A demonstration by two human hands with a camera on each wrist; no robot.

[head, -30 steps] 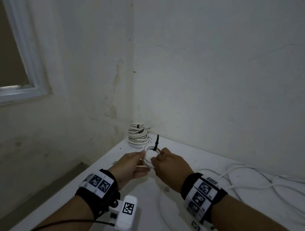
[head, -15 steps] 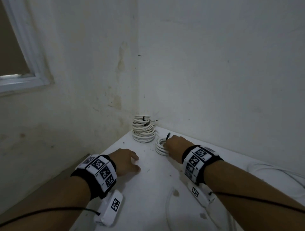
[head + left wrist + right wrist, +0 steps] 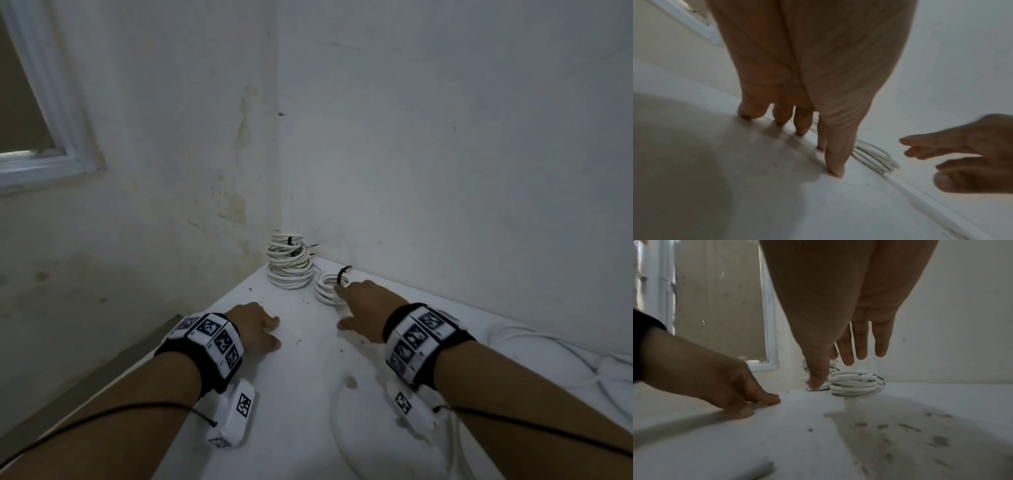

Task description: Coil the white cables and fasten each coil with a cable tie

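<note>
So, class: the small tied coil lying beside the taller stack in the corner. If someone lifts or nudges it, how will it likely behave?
The small tied coil probably lifts as one bundle, since a black cable tie cinches its loops. It lies flat on the table, so a nudge should slide it, not roll it. It looks light.

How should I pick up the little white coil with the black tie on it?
Pinch the small coil across its bundled loops from above, next to the black cable tie. It lies flat on the table, so a top-down grip probably works best, and the tie should keep the loops together.
</note>
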